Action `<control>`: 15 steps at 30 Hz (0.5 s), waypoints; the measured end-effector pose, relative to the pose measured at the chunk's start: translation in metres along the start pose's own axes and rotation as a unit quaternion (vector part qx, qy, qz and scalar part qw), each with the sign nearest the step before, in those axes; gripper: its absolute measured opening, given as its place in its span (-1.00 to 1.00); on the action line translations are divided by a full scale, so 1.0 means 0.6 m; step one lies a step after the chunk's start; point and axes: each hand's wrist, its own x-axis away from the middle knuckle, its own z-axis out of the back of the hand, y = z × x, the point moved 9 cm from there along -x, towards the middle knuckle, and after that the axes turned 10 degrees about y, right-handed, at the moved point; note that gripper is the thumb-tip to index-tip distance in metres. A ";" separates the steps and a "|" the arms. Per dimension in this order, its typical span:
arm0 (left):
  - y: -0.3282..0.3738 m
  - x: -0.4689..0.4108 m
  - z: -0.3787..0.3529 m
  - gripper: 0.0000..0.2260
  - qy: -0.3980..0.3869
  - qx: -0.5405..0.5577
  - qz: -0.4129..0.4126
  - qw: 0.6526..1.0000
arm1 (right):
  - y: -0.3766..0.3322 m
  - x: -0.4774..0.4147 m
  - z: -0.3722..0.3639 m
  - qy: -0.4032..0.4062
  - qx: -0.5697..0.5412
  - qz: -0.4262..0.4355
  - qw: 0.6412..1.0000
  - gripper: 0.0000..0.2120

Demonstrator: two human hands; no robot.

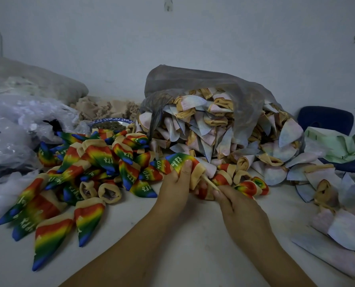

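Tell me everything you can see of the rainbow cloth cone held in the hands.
The rainbow cone is soft printed fabric: blue at its tip, then green, yellow and red, ending in a beige cuff at the open end. White letters "appy" show on the green. It is tilted, tip pointing up and left, above the table. The left hand grips its middle; a thin pale stick, pinched by the right hand, enters the cuff.

The stick [210,182] vanishes at its 10 o'clock end inside the rainbow cone [179,160]; the right hand [236,206] covers the other end. At 11 o'clock the colourful heap [93,162] hides the near rim of the bowl [110,120], whose contents are too blurred to name. The pale cones [342,230] at 4 o'clock run off the edge.
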 end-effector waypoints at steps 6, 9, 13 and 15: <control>-0.018 -0.011 0.018 -0.55 0.024 0.053 0.059 0.997 | 0.014 -0.002 0.004 -0.021 0.032 -0.002 0.999 -0.74; -0.009 -0.012 0.012 -0.53 0.008 0.047 0.033 0.998 | 0.026 -0.008 0.025 0.015 0.044 -0.011 0.999 -0.72; -0.004 0.002 -0.012 -0.45 -0.049 -0.001 -0.011 0.999 | 0.039 -0.013 0.044 0.057 0.049 -0.018 0.997 -0.73; -0.003 0.007 -0.019 -0.45 -0.074 0.005 -0.012 0.997 | 0.044 -0.012 0.045 0.057 0.045 -0.028 0.997 -0.72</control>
